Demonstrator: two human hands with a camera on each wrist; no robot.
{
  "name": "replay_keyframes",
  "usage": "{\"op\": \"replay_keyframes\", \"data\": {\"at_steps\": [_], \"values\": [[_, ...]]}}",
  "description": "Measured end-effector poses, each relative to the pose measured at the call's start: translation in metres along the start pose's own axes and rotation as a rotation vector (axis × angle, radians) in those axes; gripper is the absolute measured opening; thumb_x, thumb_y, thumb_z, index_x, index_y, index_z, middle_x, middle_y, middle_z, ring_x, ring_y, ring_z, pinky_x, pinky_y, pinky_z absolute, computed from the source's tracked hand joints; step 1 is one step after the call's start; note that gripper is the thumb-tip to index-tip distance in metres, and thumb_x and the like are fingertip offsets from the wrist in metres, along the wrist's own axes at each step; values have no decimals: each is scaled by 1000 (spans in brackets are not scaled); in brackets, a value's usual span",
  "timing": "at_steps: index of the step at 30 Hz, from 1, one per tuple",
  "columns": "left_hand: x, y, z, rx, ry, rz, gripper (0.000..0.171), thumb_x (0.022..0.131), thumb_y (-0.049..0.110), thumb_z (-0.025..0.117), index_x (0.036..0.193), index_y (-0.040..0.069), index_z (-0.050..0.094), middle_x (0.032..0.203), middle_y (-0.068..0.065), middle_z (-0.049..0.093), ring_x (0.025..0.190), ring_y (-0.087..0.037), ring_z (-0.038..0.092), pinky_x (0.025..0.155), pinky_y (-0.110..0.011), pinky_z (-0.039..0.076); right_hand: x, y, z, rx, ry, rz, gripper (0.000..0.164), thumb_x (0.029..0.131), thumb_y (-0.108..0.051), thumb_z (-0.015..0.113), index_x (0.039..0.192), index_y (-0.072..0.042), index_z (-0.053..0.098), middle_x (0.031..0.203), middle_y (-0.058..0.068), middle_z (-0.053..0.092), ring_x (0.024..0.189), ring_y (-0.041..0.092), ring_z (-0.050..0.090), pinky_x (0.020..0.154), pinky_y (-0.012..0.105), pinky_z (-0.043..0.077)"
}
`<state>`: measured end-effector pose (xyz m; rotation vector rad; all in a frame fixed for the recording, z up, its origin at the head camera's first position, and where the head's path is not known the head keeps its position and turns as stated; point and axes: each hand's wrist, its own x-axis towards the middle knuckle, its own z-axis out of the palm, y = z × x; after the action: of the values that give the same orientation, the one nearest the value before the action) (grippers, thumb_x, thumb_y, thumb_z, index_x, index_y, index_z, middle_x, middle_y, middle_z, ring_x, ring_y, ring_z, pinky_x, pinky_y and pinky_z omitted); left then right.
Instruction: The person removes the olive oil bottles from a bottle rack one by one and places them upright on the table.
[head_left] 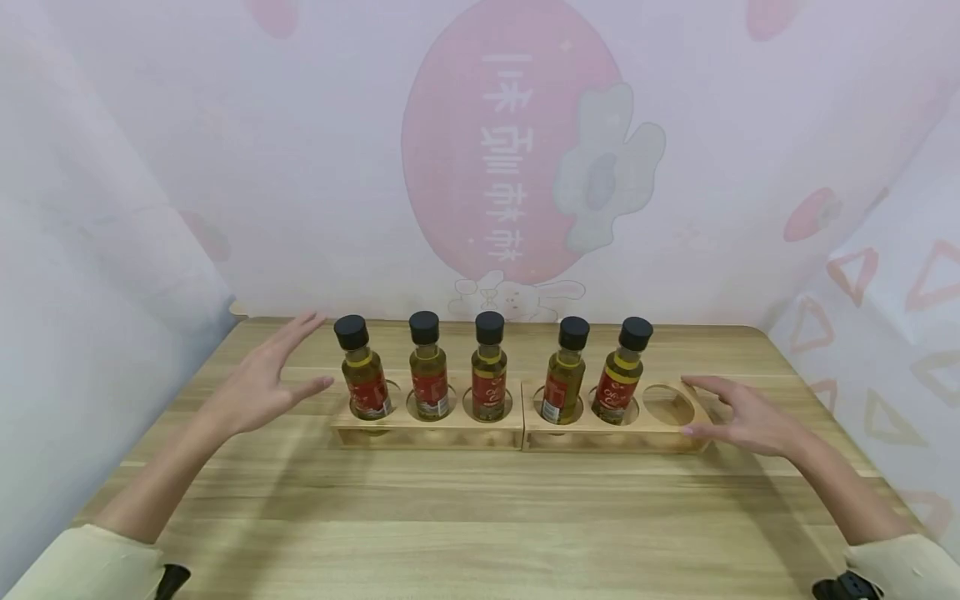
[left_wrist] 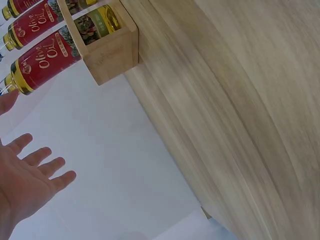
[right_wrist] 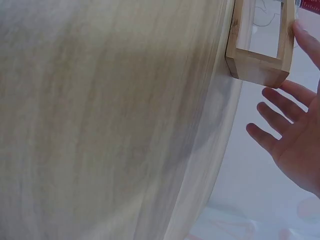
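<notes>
Pale wooden rack pair [head_left: 517, 422] holding olive oil bottles [head_left: 489, 390] on the desk [head_left: 450, 533]
Ample desk room fronts the racks. Right hand [head_left: 757, 421], fingers loosely straight, spans the racks' right end, contact unclear; left hand [head_left: 255, 387], spread and gripping nothing, hangs beside their left end. Likely stiff but top-heavy, with smooth, breakable bottles — best held by the end walls [left_wrist: 111, 55]. Narrower desk strip behind the racks.

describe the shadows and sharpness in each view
Head view: soft shadows on the table below the left hand and right hand, wall print pale and hazy; left wrist view: "Olive Oil" readable on the end bottle; right wrist view: blurry table grain, a broad soft shadow crossing it.
</notes>
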<state>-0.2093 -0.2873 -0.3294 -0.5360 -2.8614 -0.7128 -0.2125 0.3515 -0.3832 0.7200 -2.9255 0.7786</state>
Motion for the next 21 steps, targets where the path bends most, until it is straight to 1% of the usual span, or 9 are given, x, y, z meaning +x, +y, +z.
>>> {"op": "replay_keyframes", "data": {"at_steps": [5, 8, 9, 12, 16, 18, 21], "values": [[0, 4, 0, -58, 38, 41, 86, 94, 27, 77, 164, 13, 29, 166, -25, 28, 147, -56, 28, 108, -83, 25, 3, 3, -2, 53, -27, -33, 76, 87, -25, 84, 144, 12, 51, 144, 35, 54, 130, 59, 50, 99, 71, 49], [1, 7, 0, -96, 51, 51, 84, 94, 27, 77, 163, 14, 32, 164, -24, 33, 146, -55, 32, 109, -80, 28, 4, 5, -4, 119, -51, -37, 75, 87, -20, 84, 144, 14, 49, 142, 36, 54, 128, 58, 52, 97, 68, 52], [1, 8, 0, -109, 54, 53, 83, 94, 27, 77, 163, 14, 33, 163, -25, 35, 145, -55, 33, 109, -80, 29, 5, 7, -4, 137, -56, -41, 74, 87, -18, 84, 143, 15, 49, 141, 37, 54, 126, 58, 54, 95, 66, 54], [3, 12, 2, -152, 58, 56, 81, 95, 26, 76, 163, 14, 34, 162, -26, 37, 142, -56, 37, 109, -78, 31, 7, 10, -4, 187, -58, -33, 72, 85, -14, 85, 141, 15, 50, 138, 37, 55, 120, 54, 59, 90, 53, 61], [6, 18, 5, -228, 61, 69, 78, 96, 21, 75, 163, 12, 34, 160, -28, 39, 141, -56, 40, 112, -73, 33, 8, 12, -4, 254, -60, -7, 71, 86, -11, 85, 141, 16, 49, 137, 37, 55, 116, 50, 62, 85, 35, 63], [8, 20, 6, -269, 56, 66, 77, 97, 18, 74, 163, 11, 34, 159, -28, 40, 141, -55, 39, 114, -72, 33, 7, 13, -3, 297, -68, 1, 71, 87, -10, 84, 142, 16, 47, 138, 38, 53, 116, 50, 62, 84, 30, 62], [10, 23, 8, -319, 49, 59, 76, 97, 16, 74, 162, 11, 34, 158, -28, 41, 142, -54, 40, 116, -70, 33, 4, 14, -1, 337, -78, 0, 71, 89, -8, 81, 145, 14, 44, 141, 38, 51, 117, 52, 61, 86, 28, 61]]}}
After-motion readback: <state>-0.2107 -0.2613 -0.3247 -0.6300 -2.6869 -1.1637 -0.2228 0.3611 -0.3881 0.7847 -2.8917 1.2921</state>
